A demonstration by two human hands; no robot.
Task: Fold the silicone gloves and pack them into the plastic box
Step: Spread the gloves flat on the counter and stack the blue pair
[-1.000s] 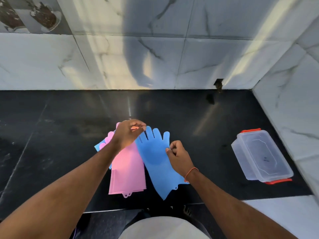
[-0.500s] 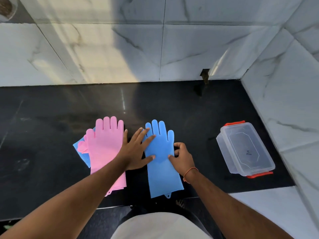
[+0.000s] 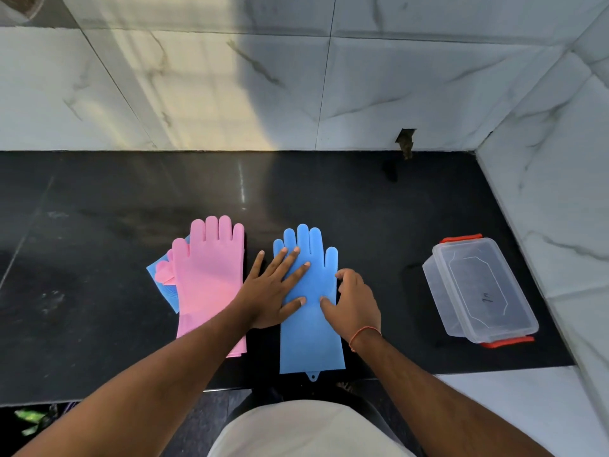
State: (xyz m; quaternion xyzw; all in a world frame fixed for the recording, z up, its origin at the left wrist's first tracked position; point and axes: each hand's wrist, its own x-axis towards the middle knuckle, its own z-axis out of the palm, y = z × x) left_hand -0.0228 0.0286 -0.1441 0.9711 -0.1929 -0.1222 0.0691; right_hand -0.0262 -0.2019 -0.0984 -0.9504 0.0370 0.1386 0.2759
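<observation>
A blue silicone glove [image 3: 313,341] lies flat on the black counter [image 3: 99,324], fingers pointing away from me. My left hand [image 3: 272,291] presses on its left half with straight, spread fingers. My right hand [image 3: 354,303] touches the glove's right edge with its thumb on top and fingers slightly bent at the rim. To the left lies a pink glove [image 3: 209,275] on top of another pink one, with a second blue glove [image 3: 163,286] partly hidden beneath them. The clear plastic box [image 3: 478,288] with red clips stands lidded at the right.
White marble walls [image 3: 296,77] close off the back and the right side [image 3: 560,209]. A small dark notch [image 3: 406,141] sits at the base of the back wall. The counter's front edge runs just below the glove cuffs.
A second ago my left hand was curled over the pink glove's fingertips and my right pinched the blue glove's edge. Now the left lies flat on the blue glove, which lies straight.
</observation>
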